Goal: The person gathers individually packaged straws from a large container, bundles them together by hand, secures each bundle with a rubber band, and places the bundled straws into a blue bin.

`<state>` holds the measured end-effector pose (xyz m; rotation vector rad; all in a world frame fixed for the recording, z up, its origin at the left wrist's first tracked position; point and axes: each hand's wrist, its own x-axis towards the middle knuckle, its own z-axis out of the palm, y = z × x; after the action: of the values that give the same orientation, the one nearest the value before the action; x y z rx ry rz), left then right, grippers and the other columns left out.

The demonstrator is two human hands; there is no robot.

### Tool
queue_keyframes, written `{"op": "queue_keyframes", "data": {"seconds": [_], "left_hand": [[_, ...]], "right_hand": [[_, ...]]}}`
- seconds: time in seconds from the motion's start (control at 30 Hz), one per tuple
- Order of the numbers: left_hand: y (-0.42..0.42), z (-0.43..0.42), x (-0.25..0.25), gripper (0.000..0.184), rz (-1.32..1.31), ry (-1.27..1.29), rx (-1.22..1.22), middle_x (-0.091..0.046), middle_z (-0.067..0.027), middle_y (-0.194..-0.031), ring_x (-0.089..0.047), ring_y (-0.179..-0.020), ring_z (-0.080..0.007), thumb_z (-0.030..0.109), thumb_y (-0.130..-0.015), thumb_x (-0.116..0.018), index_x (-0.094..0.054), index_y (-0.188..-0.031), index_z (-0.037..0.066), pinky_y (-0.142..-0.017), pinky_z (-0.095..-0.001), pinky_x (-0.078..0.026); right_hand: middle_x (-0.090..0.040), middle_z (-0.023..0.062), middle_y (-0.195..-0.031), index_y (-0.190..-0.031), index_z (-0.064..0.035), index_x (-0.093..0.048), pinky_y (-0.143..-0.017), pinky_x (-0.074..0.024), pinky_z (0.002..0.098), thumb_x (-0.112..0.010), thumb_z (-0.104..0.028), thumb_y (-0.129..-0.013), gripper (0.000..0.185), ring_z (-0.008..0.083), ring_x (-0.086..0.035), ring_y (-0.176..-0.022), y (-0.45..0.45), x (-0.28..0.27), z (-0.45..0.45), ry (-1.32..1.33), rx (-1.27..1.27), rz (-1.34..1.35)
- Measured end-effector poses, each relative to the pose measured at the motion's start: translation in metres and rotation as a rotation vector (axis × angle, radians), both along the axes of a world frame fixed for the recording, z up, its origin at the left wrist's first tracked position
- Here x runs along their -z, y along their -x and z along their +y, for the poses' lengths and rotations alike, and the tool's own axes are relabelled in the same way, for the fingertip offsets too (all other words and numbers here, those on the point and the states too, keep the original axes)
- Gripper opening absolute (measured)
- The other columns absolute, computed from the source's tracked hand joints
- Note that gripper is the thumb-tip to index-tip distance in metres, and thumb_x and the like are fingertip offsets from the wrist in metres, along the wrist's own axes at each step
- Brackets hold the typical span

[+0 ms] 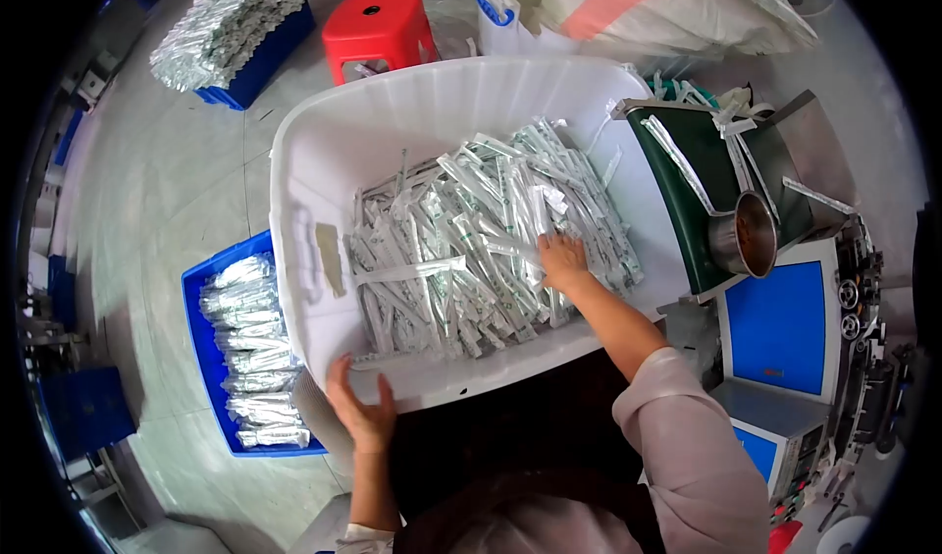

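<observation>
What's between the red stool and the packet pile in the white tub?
The white tub's far wall, with its rim, lies between them in the head view.

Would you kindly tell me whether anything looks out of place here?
Perhaps the stray packets on the green belt, lying askew apart from the pile in the white tub; a metal cup sits beside them.

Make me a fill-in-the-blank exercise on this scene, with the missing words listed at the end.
1. The person's ____ hand is on the loose packets inside the white tub.
2. The stool beyond the tub is coloured ____.
3. Bundles lie in a ____ tray to the left of the tub.
4. Thin strips lie across a dark ____ surface to the right of the tub.

Missing words: right; red; blue; green.
</observation>
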<state>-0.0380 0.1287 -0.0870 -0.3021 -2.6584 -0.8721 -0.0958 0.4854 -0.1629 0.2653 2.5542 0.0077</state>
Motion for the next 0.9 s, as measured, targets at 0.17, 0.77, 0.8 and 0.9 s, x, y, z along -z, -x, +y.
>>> {"op": "queue_keyframes", "data": {"seconds": [0.17, 0.77, 0.8, 0.9], "left_hand": [[0.011, 0.015, 0.008, 0.026, -0.035, 0.124, 0.047, -0.058, -0.009, -0.084, -0.054, -0.083, -0.0303, 0.003, -0.063, -0.058, -0.054, -0.089, 0.004, -0.071, -0.0362, -0.045], [0.014, 0.016, 0.01, 0.008, -0.214, 0.147, 0.142, -0.058, -0.0068, -0.068, -0.049, -0.056, -0.0242, 0.003, -0.068, -0.05, -0.057, -0.071, 0.004, -0.053, -0.0318, -0.04], [0.014, 0.015, 0.01, 0.008, -0.222, 0.142, 0.143, -0.058, -0.0072, -0.067, -0.049, -0.056, -0.0245, 0.003, -0.067, -0.05, -0.057, -0.071, 0.004, -0.053, -0.0319, -0.04], [0.016, 0.015, 0.009, 0.008, -0.227, 0.129, 0.134, -0.057, -0.008, -0.066, -0.049, -0.056, -0.0254, 0.003, -0.066, -0.05, -0.057, -0.071, 0.004, -0.053, -0.0322, -0.04]], "right_hand": [[-0.059, 0.0215, -0.086, -0.097, 0.003, -0.054, -0.072, -0.0456, 0.0431, -0.046, -0.011, -0.079, 0.024, 0.0361, -0.057, -0.083, -0.016, -0.008, 0.013, 0.335, 0.051, 0.12], [-0.055, 0.0234, -0.106, -0.112, 0.0081, -0.047, -0.089, -0.0402, 0.0359, -0.071, -0.062, -0.05, 0.097, 0.0315, -0.052, -0.104, 0.111, 0.083, 0.143, 0.171, 0.669, 0.088], [-0.055, 0.0234, -0.106, -0.112, 0.0081, -0.047, -0.089, -0.0402, 0.0359, -0.071, -0.062, -0.05, 0.097, 0.0315, -0.052, -0.104, 0.107, 0.083, 0.147, 0.17, 0.668, 0.088], [-0.03, 0.0252, -0.131, -0.124, 0.0033, -0.036, -0.096, -0.0347, 0.0378, -0.074, -0.061, -0.045, 0.108, 0.0384, -0.029, -0.122, 0.106, 0.076, 0.15, 0.187, 0.747, -0.127]]}}
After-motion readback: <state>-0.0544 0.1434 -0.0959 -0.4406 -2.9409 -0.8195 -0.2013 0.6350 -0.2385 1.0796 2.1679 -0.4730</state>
